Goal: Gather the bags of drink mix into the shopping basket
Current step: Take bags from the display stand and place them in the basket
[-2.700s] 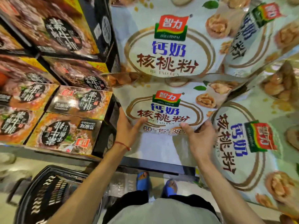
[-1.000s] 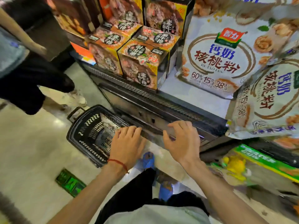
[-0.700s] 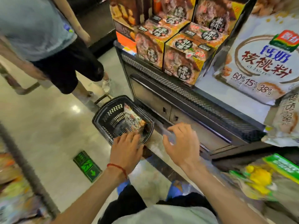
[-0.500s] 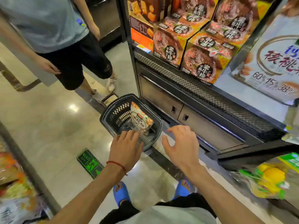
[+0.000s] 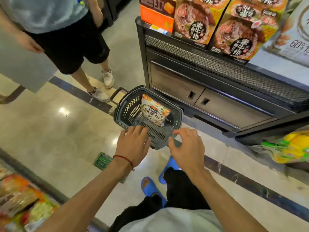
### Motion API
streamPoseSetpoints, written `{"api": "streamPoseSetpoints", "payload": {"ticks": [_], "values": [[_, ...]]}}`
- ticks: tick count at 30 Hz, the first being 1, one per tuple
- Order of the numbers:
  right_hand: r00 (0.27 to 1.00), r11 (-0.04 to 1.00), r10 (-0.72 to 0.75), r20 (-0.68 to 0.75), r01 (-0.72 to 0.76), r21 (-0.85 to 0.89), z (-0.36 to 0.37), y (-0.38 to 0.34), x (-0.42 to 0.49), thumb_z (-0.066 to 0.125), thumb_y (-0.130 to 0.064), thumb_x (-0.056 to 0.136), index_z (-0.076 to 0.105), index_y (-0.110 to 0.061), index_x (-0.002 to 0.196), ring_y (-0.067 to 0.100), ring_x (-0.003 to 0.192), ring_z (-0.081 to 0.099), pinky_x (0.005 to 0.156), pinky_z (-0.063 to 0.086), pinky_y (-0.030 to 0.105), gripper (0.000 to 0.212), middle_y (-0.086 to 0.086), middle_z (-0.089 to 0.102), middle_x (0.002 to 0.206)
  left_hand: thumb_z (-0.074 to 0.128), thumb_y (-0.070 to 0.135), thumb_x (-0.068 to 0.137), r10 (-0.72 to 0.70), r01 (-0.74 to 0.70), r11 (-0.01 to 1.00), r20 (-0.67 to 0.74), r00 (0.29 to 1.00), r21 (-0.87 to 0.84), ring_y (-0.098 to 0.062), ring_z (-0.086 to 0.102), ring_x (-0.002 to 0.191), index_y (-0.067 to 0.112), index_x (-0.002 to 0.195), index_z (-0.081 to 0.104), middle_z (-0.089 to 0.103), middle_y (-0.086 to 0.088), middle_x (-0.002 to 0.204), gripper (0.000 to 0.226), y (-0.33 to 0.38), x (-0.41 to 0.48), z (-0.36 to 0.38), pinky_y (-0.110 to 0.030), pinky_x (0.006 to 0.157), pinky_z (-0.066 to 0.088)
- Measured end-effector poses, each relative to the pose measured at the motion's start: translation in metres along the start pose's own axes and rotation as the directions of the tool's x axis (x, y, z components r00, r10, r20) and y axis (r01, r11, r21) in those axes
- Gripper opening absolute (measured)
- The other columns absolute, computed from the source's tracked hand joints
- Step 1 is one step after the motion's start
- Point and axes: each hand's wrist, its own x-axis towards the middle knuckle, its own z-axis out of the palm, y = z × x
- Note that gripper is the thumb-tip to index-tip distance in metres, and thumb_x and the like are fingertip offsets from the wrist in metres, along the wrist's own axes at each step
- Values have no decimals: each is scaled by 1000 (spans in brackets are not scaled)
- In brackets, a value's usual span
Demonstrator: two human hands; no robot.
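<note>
The dark display stand (image 5: pixel 217 77) is carrying boxed snacks (image 5: pixel 194 22) along its front edge, with another walnut-powder bag (image 5: pixel 297 36) showing at its right end. The black shopping basket (image 5: pixel 128 106) is sitting on the floor (image 5: pixel 50 123) by the stand's left corner. One bag of walnut drink mix (image 5: pixel 154 111) is standing tilted inside it, against the far wall. The left hand (image 5: pixel 133 148) and right hand (image 5: pixel 187 148) are hovering over the near rim, fingers loosely spread, gripping nothing. This drop looks finished, so the next move is probably calling for a reach up to the shelf bag.
</note>
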Motion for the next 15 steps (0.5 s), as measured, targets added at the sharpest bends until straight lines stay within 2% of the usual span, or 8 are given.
{"api": "streamPoseSetpoints", "payload": {"ticks": [7, 11, 15], "values": [[999, 999, 45, -2, -45, 11, 30, -9, 61, 64, -39, 88, 76, -18, 101, 23, 99, 61, 81, 49, 36, 28, -2, 72, 99, 50, 42, 96, 33, -36, 998, 72, 997, 48, -26, 58, 98, 21, 114, 59, 62, -1, 107, 29, -32, 59, 5, -42, 81, 47], [995, 996, 81, 52, -82, 25, 42, -15, 105, 70, -32, 90, 76, -18, 106, 24, 101, 61, 84, 49, 38, 22, -2, 72, 104, 51, 42, 96, 15, -21, 998, 104, 995, 59, -24, 59, 97, 22, 113, 59, 63, 1, 105, 28, -46, 94, 0, -41, 82, 46], [991, 992, 121, 65, -123, 26, 50, -18, 136, 69, -36, 91, 74, -22, 108, 21, 104, 59, 85, 49, 37, 23, -6, 70, 107, 50, 43, 96, 43, -52, 996, 121, 992, 73, -24, 59, 93, 22, 110, 58, 62, 1, 100, 26, -60, 124, 3, -40, 78, 45]]}}
